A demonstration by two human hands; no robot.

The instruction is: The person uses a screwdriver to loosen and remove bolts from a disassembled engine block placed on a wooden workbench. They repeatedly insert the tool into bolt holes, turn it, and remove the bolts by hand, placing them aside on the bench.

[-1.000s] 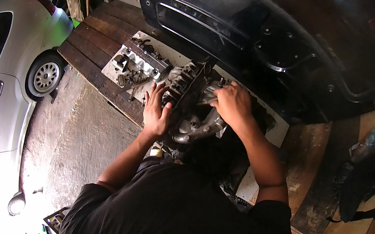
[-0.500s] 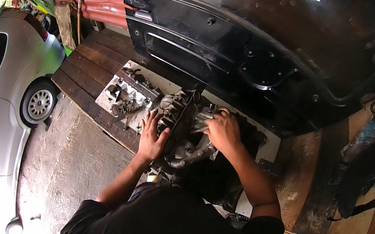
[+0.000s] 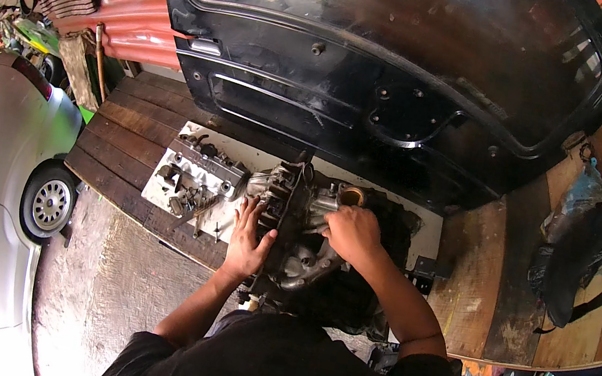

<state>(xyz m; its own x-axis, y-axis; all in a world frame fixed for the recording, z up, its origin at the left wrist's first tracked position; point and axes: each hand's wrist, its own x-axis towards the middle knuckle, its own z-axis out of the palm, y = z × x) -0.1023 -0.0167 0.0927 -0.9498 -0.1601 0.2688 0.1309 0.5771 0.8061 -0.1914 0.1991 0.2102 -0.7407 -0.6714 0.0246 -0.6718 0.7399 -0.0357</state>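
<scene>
A dirty engine assembly of grey and black metal [image 3: 281, 185] lies on a white board [image 3: 427, 233] on the bench. My left hand [image 3: 249, 249] rests against its left part, palm down with fingers spread, gripping nothing. On the right part is a cast metal intake manifold [image 3: 303, 268] with curved pipes and a round, brass-coloured opening [image 3: 352, 197]. Just on the near side of that opening, my right hand [image 3: 354, 233] is closed with its fingers curled in against the manifold. What its fingertips hold, if anything, is hidden beneath the hand.
Left of the engine lie a silver cylinder-head part [image 3: 201, 169] and several small loose metal parts. A black vehicle door panel with glass [image 3: 282, 65] leans behind the wooden bench [image 3: 128, 123]. A dark bag [image 3: 580, 259] lies at right; a silver car [image 3: 8, 179] stands left.
My right hand has shifted slightly nearer to me, uncovering the round opening. My left hand stays on the engine with fingers spread. The whole view has tilted a little.
</scene>
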